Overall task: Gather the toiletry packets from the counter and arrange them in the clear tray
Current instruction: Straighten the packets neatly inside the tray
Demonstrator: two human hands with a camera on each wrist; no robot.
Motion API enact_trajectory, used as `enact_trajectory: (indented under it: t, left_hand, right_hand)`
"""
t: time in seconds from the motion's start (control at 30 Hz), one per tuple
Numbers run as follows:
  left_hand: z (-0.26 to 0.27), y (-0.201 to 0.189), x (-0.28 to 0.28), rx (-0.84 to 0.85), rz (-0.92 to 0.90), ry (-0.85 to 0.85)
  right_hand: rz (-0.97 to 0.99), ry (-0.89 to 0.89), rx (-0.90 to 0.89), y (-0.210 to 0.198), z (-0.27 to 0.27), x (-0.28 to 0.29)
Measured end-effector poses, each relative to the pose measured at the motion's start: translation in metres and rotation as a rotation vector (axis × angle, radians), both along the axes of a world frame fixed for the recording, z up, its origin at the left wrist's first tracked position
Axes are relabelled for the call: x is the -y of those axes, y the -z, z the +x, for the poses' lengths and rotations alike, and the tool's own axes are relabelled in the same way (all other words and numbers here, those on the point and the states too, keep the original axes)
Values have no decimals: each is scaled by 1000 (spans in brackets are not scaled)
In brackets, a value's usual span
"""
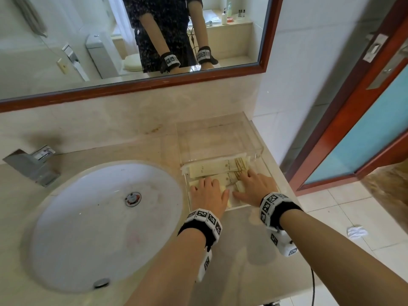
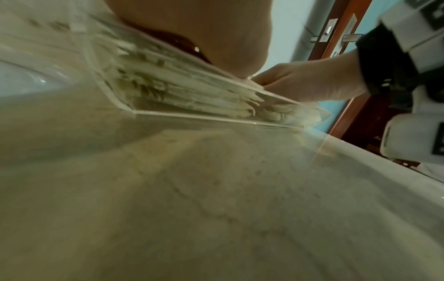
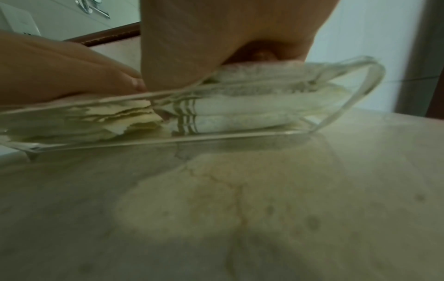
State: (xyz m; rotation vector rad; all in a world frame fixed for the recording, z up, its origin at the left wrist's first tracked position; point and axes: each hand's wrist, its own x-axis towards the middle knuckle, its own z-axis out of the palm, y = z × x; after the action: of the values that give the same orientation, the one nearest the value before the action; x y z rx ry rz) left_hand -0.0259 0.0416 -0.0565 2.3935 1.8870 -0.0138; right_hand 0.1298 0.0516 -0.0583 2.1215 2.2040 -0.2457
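A beige marble counter point(image 1: 114, 140) runs under a red-framed mirror point(image 1: 154, 85). At its left stands a steel tap point(image 1: 33, 164) over the white sink point(image 1: 106, 221). Right of the sink sits the clear tray point(image 1: 249, 138), with cream packets point(image 1: 212, 168) lying flat inside its near end. The left hand point(image 1: 208, 195) and right hand point(image 1: 254, 188) lie on the packets, fingers spread and flat, gripping nothing. Further right is a red-framed door point(image 1: 344, 120), with a crumpled white scrap point(image 1: 356, 231) on the tiled floor.
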Motion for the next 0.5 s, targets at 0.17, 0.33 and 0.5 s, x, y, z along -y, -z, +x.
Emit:
enact_trajectory:
  t: [0.17,0.33,0.5]
  left_hand:
    - [-1,1,0,-14,-15,-7]
    - [-5,4,3,24,6,24]
    - [-5,5,6,-13,-16,21]
  right_hand:
    - [-2,13,3,5,-1,1]
    - [14,6,-13,5,1,2]
    - [-4,-12,-35,10,2,1]
